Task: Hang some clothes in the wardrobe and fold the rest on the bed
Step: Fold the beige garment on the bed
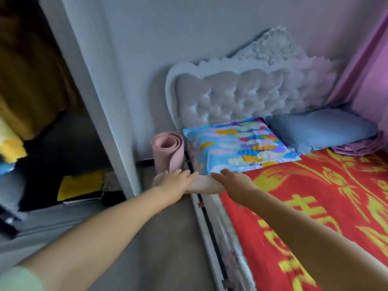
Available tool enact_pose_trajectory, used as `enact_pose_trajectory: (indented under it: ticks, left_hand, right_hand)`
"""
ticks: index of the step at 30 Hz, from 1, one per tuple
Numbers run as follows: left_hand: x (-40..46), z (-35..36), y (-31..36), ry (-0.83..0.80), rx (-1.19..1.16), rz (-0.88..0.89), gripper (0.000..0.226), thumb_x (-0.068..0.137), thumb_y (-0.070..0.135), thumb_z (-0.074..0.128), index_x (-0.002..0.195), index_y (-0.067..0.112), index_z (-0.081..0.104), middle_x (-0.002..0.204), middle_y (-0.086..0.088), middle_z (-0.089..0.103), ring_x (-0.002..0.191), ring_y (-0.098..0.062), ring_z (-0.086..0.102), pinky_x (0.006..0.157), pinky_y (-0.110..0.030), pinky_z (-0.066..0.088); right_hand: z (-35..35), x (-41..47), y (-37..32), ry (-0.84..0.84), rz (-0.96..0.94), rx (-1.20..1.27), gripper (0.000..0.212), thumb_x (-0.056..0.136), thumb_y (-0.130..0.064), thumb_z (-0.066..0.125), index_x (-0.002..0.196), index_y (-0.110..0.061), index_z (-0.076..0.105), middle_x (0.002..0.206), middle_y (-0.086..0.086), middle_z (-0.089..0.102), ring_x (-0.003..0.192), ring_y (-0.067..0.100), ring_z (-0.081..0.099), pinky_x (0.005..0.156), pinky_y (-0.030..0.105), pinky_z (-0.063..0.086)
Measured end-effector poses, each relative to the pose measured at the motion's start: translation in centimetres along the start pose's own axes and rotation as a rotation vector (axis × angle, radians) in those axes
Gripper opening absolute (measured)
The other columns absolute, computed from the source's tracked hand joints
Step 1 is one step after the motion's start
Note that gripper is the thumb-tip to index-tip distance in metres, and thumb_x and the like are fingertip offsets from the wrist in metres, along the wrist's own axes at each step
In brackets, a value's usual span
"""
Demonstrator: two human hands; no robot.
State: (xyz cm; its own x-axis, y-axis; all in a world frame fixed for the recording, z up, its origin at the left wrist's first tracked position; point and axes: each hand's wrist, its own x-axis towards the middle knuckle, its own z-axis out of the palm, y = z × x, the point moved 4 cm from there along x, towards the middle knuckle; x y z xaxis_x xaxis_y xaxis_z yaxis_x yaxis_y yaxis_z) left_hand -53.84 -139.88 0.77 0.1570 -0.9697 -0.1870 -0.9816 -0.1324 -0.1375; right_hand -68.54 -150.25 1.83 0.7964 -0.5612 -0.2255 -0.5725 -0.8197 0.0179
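- Bedroom scene: a bed (315, 206) with a loud red and yellow cover fills the right side, backed by a tufted grey headboard (241, 95), and a wardrobe (52, 101) stands open on the left past a white door frame.
- Two pillows are seen at the head end, a multicoloured pillow (241, 145) and a blue-grey pillow (323, 129), while a rolled pink mat (169, 152) is propped on the floor between the bed and the wall.
- A pale peach folded garment (204, 184) is being held out at the near corner of the bed, right below the colourful pillow, half over the bed edge.
- The left hand (175, 181) is curled round the left end of that bundle, and the right hand (233, 181) is clamped over the right end, fingers bent across the top.
- Step in hand, as a guess: the folding part, with this piece already folded up and being set down or squared off at the corner.
- Next move probably calls for the bundle to be lowered fully onto the cover, since part of it looks unsupported past the edge, then released flat.
- Inside the wardrobe, brownish hanging fabric and some yellow and dark stacked stuff can be made out, but it's too blurred to be named properly.
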Motion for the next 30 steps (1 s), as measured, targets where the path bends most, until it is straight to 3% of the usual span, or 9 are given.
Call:
enact_pose_trajectory:
  ticks: [4, 9, 14, 20, 25, 30]
  left_hand:
    - [-11.0, 4.0, -10.3, -0.041, -0.027, -0.180, 0.072, 0.091, -0.002, 0.038, 0.152, 0.021, 0.010, 0.151, -0.007, 0.028, 0.134, -0.030, 0.033, 0.099, -0.052, 0.040]
    - [-25.2, 9.5, -21.2, -0.129, -0.036, -0.377, 0.077, 0.089, 0.005, 0.054, 0.152, 0.019, 0.011, 0.143, -0.010, 0.036, 0.127, -0.034, 0.040, 0.088, -0.045, 0.044]
    - [-35.5, 13.8, -28.7, -0.217, -0.094, -0.502, 0.075, 0.084, -0.005, 0.051, 0.147, 0.018, 0.020, 0.137, -0.011, 0.042, 0.123, -0.033, 0.044, 0.089, -0.044, 0.046]
    - [-37.5, 17.8, -34.6, -0.246, -0.179, -0.532, 0.072, 0.083, -0.008, 0.046, 0.145, 0.019, 0.022, 0.135, -0.010, 0.042, 0.120, -0.032, 0.045, 0.082, -0.042, 0.044]
    - [-33.6, 21.5, -39.4, -0.287, -0.234, -0.471, 0.074, 0.082, -0.010, 0.047, 0.145, 0.019, 0.023, 0.134, -0.011, 0.044, 0.118, -0.033, 0.046, 0.079, -0.042, 0.044]
    - [-27.4, 25.7, -46.0, -0.334, -0.304, -0.426, 0.066, 0.084, -0.007, 0.041, 0.143, 0.020, 0.027, 0.132, -0.011, 0.044, 0.117, -0.034, 0.047, 0.083, -0.045, 0.045]
  right_hand:
    - [-0.8, 3.1, -15.0, -0.025, -0.191, 0.004, 0.064, 0.088, -0.021, 0.056, 0.145, -0.035, 0.032, 0.138, 0.003, 0.044, 0.123, 0.032, 0.051, 0.097, 0.047, 0.045]
    - [0.5, 4.8, -33.3, -0.030, -0.395, -0.033, 0.060, 0.094, -0.008, 0.042, 0.144, -0.038, 0.030, 0.133, 0.002, 0.044, 0.119, 0.033, 0.053, 0.092, 0.048, 0.049]
    - [1.8, 5.8, -46.6, -0.141, -0.516, -0.003, 0.063, 0.086, -0.001, 0.055, 0.136, -0.036, 0.040, 0.127, 0.001, 0.047, 0.112, 0.032, 0.054, 0.088, 0.051, 0.050]
    - [3.1, 10.0, -53.2, -0.181, -0.574, 0.008, 0.047, 0.089, -0.010, 0.056, 0.125, -0.038, 0.049, 0.117, 0.001, 0.051, 0.105, 0.029, 0.057, 0.086, 0.052, 0.050]
    - [5.8, 16.1, -54.0, -0.234, -0.543, 0.054, 0.043, 0.088, -0.009, 0.053, 0.120, -0.038, 0.051, 0.115, 0.001, 0.054, 0.105, 0.027, 0.058, 0.085, 0.049, 0.052]
    - [8.2, 24.8, -55.1, -0.293, -0.466, 0.090, 0.044, 0.089, -0.018, 0.051, 0.128, -0.039, 0.046, 0.124, 0.001, 0.054, 0.110, 0.026, 0.057, 0.090, 0.046, 0.050]
